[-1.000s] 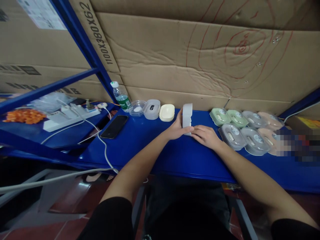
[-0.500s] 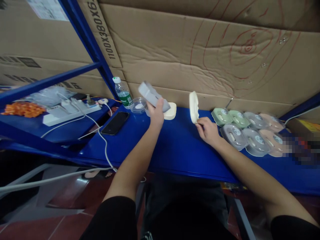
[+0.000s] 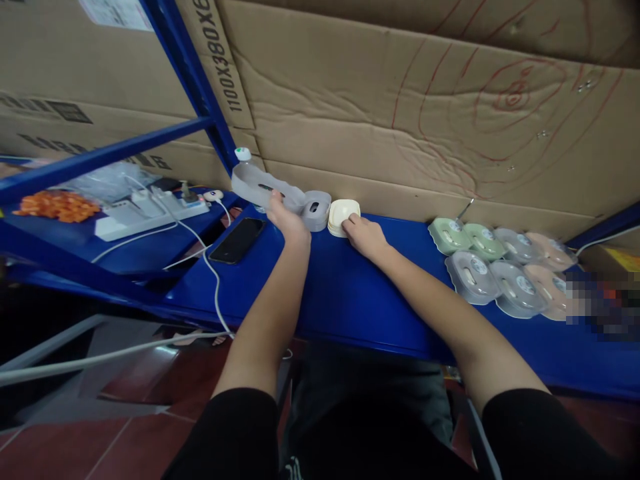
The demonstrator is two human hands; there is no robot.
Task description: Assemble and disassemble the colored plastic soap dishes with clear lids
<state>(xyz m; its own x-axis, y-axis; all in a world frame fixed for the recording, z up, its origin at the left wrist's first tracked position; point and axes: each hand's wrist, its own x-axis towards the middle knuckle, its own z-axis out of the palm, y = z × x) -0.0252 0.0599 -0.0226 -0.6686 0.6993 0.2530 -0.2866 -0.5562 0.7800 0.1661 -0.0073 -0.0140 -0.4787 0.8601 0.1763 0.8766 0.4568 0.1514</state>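
My left hand [image 3: 291,223] is closed on a long translucent grey plastic tray [image 3: 260,183] with a dark slot in its base, tilted up in front of the bottle. Just right of it, a smaller grey plastic piece [image 3: 317,220] with a dark slot sits by the cardboard, beside a short stack of cream plastic pieces [image 3: 340,212]. Bent fingers of my right hand [image 3: 367,235] meet the right edge of the top cream piece; their tips are partly hidden. Lidded soap-box-like containers in green [image 3: 450,233], grey [image 3: 473,275] and peach [image 3: 547,280] stand in two rows to the right.
A black phone [image 3: 237,240] lies left on the blue table [image 3: 360,307]. The bottle's white cap [image 3: 243,155] shows behind the tray. A white power strip [image 3: 150,217], cables and orange pieces [image 3: 57,205] occupy the left shelf. Cardboard [image 3: 340,113] walls the back.
My right hand has brought the cream piece left and down to the cream stack. My left hand has moved left with the grey tray, now in front of the bottle.
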